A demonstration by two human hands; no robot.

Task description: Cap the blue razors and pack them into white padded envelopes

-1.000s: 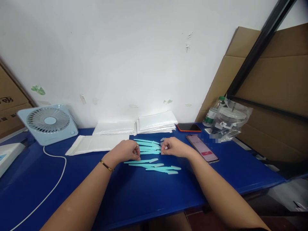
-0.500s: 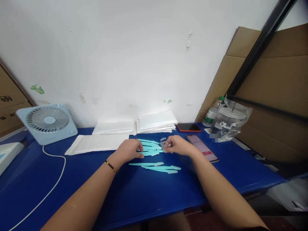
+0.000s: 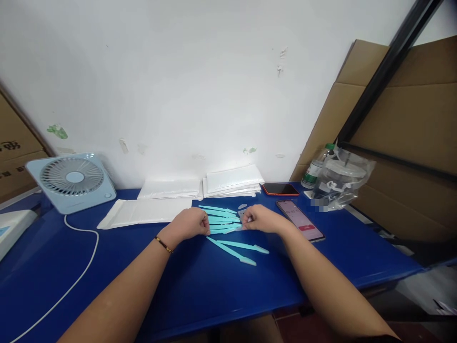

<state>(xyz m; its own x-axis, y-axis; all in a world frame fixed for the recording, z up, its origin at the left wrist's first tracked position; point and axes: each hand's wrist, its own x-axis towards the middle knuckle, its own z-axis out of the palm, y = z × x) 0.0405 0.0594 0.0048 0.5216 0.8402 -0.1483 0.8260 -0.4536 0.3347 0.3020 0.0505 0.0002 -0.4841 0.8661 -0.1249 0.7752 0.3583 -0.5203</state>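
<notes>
Two hands: were set close together, one at each end of a bunch of turquoise sticks (image 3: pixel 222 220), apparently so that the bunch was kept even between them.
Left hand (image 3: pixel 189 225): was curled almost shut, knuckles up, with its fingertips closed on the left ends of the sticks; a thin bracelet (image 3: pixel 163 244) was worn at the wrist.
Right hand (image 3: pixel 262 219): was drawn in to a pinch, thumb and fingertips closed on the right ends of the same sticks.
Turquoise sticks: were laid flat and fanned slightly on the blue table (image 3: pixel 214 295), between the two hands.
Loose sticks (image 3: pixel 237 251): two were left just in front of the bunch, crossed at their left ends and touched by neither hand.
Phone (image 3: pixel 300 220): was laid face up with its screen lit, just beside the right wrist, where it could be read.
Second phone (image 3: pixel 280 189): was placed further back, screen dark.
White padded envelopes (image 3: pixel 233 180): were stacked against the wall behind the sticks, within reach.
Fan (image 3: pixel 73 181): was propped at the far left, tilted toward the person, its cable (image 3: pixel 82 267) trailed across the table.
Bottle (image 3: pixel 316 166) and clear bag (image 3: pixel 342 178): were stood at the far right, against cardboard (image 3: pixel 410 143).
</notes>
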